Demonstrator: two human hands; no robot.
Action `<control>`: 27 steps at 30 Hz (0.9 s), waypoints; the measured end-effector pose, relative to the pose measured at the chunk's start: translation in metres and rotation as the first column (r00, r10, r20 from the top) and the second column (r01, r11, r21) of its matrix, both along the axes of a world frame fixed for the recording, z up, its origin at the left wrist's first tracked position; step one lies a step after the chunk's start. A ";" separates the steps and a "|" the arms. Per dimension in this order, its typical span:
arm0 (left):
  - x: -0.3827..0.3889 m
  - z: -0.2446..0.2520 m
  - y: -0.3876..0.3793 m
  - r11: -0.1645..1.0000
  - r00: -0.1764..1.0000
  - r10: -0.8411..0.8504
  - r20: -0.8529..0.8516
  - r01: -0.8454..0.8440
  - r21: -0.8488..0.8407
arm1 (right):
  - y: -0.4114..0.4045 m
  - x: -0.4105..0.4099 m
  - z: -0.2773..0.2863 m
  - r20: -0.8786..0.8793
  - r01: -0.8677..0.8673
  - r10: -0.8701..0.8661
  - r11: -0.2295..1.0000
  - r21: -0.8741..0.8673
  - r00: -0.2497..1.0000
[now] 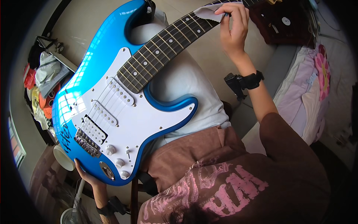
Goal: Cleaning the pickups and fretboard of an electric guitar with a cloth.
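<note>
A blue electric guitar (pixel 151 112) with a white pickguard lies face up across the lap, its neck reaching to the upper right. My right hand (pixel 235 26) pinches a light grey cloth (pixel 208 12) with a zigzag edge, which lies over the strings and dark fretboard (pixel 167 42). At the lower left, my left hand (pixel 91 177) holds the rim of the guitar body near the output jack plate (pixel 107 170); most of its fingers are hidden beneath. Dark straps with small devices are around both wrists. Black writing marks the glossy body.
Bags and folded fabric (pixel 49 72) are piled at the left. A white cup-like container (pixel 64 158) and a white fan (pixel 68 215) are near the left arm. At the right are a grey cushioned edge (pixel 279 64), pale bedding (pixel 296 103) and a dark red cloth item (pixel 279 25).
</note>
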State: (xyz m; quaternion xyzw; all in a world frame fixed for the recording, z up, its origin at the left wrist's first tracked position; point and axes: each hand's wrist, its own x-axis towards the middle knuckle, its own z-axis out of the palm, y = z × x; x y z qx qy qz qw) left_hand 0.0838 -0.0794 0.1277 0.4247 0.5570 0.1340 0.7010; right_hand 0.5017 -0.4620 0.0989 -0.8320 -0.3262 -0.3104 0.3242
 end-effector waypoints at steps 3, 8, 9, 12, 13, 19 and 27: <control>0.001 0.000 -0.001 0.999 0.999 0.028 -0.026 -0.027 0.023 | 0.000 0.002 0.003 -0.053 0.034 -0.033 0.999 0.007 0.998; -0.004 -0.002 0.003 1.000 1.000 0.010 0.010 -0.010 -0.011 | 0.012 -0.006 0.006 -0.084 0.072 -0.068 0.997 0.042 0.994; -0.003 -0.002 0.002 1.000 1.000 0.008 0.011 -0.008 -0.013 | 0.012 -0.006 0.004 -0.083 0.074 -0.070 0.996 0.041 0.994; -0.001 -0.001 0.001 1.000 1.000 0.011 0.014 -0.011 -0.008 | 0.018 -0.015 0.011 -0.115 0.032 -0.028 0.999 0.034 0.993; -0.003 -0.001 0.003 1.000 1.000 -0.009 0.018 0.010 -0.011 | 0.019 -0.015 0.009 -0.117 0.031 -0.027 0.999 0.035 0.993; 0.002 0.000 -0.001 1.000 1.000 0.001 0.002 -0.001 0.020 | 0.021 -0.016 0.000 -0.057 -0.030 0.033 0.997 0.068 0.998; 0.001 0.001 0.000 1.000 1.000 -0.003 0.006 0.003 -0.015 | 0.015 -0.011 -0.003 -0.003 -0.109 0.109 0.994 -0.010 0.994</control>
